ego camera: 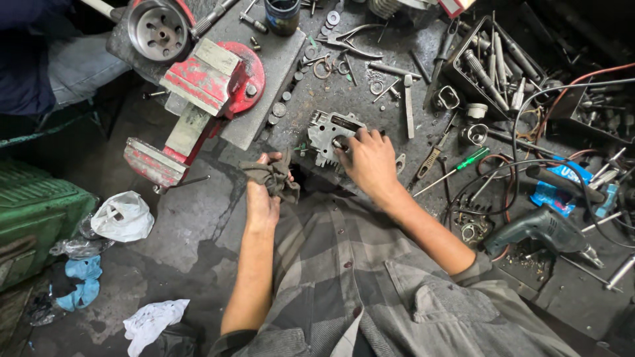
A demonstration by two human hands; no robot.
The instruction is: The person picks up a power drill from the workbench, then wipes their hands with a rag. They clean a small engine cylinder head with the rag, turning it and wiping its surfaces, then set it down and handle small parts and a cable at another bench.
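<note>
We've got the finned metal casting [329, 135] on the bench edge, right hand [370, 160] pinching it, left hand [262, 192] clenching a dirty rag [274, 177]. Probably best to brace it firmly and wipe slowly.

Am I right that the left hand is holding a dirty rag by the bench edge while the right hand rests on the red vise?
Not quite. The left hand does hold the dirty rag by the bench edge, but the right hand rests on the finned grey metal part, not the red vise, which stands apart to the left. The head view shows this.
</note>
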